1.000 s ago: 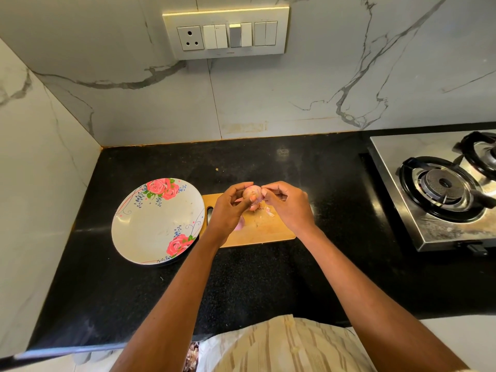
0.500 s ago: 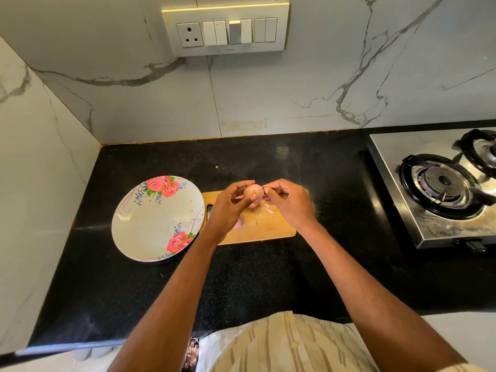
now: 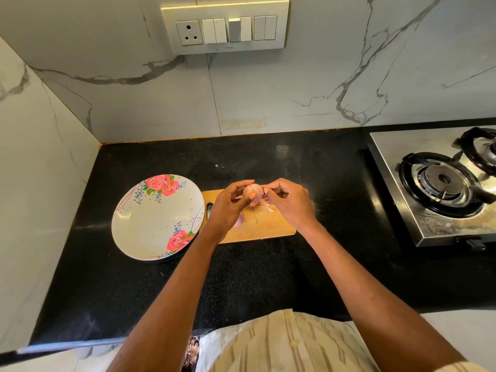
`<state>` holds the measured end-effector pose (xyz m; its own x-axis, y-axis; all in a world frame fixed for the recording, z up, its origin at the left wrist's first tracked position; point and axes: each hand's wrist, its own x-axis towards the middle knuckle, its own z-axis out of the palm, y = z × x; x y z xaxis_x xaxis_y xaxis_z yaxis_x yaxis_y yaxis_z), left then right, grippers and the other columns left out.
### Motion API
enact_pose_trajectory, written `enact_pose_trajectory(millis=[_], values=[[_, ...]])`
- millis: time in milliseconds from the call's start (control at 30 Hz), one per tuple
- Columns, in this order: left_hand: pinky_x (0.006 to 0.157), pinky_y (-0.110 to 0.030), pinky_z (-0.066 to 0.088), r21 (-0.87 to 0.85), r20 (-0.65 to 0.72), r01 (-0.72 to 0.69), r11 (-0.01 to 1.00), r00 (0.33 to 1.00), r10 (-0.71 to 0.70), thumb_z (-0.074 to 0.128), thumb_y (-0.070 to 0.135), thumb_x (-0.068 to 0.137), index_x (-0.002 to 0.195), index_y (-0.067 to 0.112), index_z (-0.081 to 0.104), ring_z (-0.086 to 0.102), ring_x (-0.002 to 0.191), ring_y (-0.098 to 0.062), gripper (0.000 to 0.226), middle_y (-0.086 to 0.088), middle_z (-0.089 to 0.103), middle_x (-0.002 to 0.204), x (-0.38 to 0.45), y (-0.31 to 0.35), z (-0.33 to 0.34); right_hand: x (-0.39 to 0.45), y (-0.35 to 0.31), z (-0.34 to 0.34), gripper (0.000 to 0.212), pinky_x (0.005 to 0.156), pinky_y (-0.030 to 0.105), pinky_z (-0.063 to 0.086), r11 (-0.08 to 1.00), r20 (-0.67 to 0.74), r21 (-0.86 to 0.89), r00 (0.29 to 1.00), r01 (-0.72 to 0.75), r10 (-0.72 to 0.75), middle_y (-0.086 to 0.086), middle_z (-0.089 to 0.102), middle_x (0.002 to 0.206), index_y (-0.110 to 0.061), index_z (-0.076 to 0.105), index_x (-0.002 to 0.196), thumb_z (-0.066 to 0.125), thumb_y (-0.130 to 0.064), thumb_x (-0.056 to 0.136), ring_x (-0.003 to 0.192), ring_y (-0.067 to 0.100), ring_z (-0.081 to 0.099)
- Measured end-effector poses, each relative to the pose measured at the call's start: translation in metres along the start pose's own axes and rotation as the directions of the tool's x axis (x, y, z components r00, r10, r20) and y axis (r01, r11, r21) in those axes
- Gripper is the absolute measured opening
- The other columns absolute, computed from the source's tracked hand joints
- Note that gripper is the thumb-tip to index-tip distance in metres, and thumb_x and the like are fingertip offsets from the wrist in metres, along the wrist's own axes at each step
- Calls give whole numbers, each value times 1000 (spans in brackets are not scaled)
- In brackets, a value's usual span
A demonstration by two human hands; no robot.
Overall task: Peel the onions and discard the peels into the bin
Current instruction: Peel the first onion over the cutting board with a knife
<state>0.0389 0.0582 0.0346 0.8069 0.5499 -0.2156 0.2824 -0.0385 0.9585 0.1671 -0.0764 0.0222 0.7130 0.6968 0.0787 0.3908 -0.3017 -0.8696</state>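
- Head view: A person stands at a black counter (image 3: 268, 277), both bare forearms reaching forward over its near edge.
- The left hand (image 3: 228, 208) cups a pinkish onion (image 3: 252, 191), fingers curled around it and thumb pressed to its front, holding it above a wooden cutting board (image 3: 268, 226).
- The right hand (image 3: 288, 202) meets the onion from the other side, fingertips pinched together at its skin.
- A scrap of peel (image 3: 269, 208) lies on the board just below the hands; another pink piece (image 3: 239, 220) shows under the left wrist.
- A rose-patterned plate (image 3: 150, 224) sits just left of the board, its rim touching or overlapping the board's handle end.
- A steel gas stove (image 3: 429, 210) sits well to the right, with bare counter between it and the board.
- Marble walls (image 3: 268, 89) close the counter at the back and left; a switch panel (image 3: 225, 28) hangs above.
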Motion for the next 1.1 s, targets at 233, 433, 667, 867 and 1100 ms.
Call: enact_pose_trajectory(millis=[233,433,667,867,1100], values=[[81,-11,51,-58,-36,12,998,999,-15,66,34,95,134,28,57,61,115,-9,40,4,62,135,3,-2,0,-1,-8,0,20,82,8,50,997,63,82,998,5,-10,-22,70,101,-26,74,111,74,-33,92,99,-7,65],[82,-10,51,-61,-28,17,998,999,-19,67,29,94,132,28,57,60,113,-8,39,7,62,129,2,-2,0,-1,-3,0,10,73,7,48,999,6,36,999,38,-39,-19,70,89,-18,78,101,74,-22,93,88,-7,65],[93,-22,54,-118,4,29,993,1000,-29,65,30,96,132,28,57,63,116,-11,38,7,64,128,1,-3,1,-1,2,0,7,72,15,54,1000,-23,16,1000,2,-2,-16,72,87,-21,76,99,74,-21,92,85,-2,68],[78,-9,53,-93,-18,14,996,1000,-16,66,28,96,136,24,57,62,112,-7,41,7,63,129,3,1,-1,2,-5,-3,16,81,12,53,996,47,88,999,3,-8,-20,72,96,-25,75,106,74,-33,93,96,-4,67],[79,-8,52,-48,-1,2,999,1000,-2,65,30,95,134,27,57,61,112,-6,41,9,62,129,0,1,-3,-1,-3,-3,3,69,9,48,999,24,15,999,42,-42,-19,69,84,-22,75,94,74,-24,93,85,-4,65]])
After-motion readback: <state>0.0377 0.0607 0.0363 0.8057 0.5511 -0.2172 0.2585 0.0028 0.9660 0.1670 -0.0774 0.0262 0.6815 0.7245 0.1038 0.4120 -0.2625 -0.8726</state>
